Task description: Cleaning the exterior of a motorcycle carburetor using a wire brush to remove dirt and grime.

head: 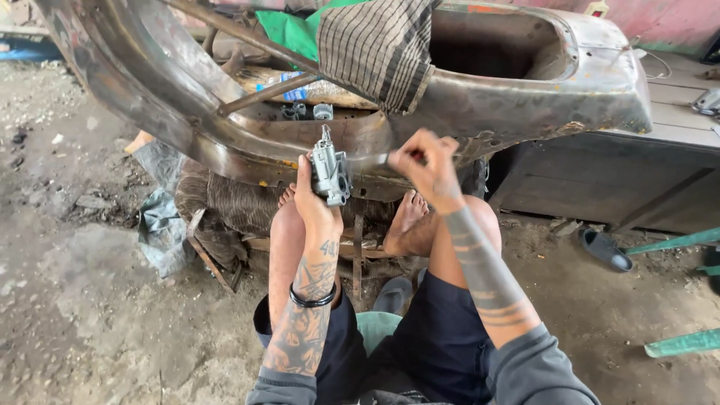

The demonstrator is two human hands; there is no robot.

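Note:
My left hand grips a small grey metal part, a cast block with a stub on top, held upright in front of me. My right hand is closed around a thin metal tool whose tip points left and touches the side of the part. Both hands are raised just below the lower edge of a bare, rusty metal vehicle body shell. I sit low with my knees up and bare feet under the shell.
A striped cloth and a green cloth hang over the shell. A plastic bottle lies inside it. A dark wooden bench stands right, a sandal on the dirt floor, green metal bars at far right.

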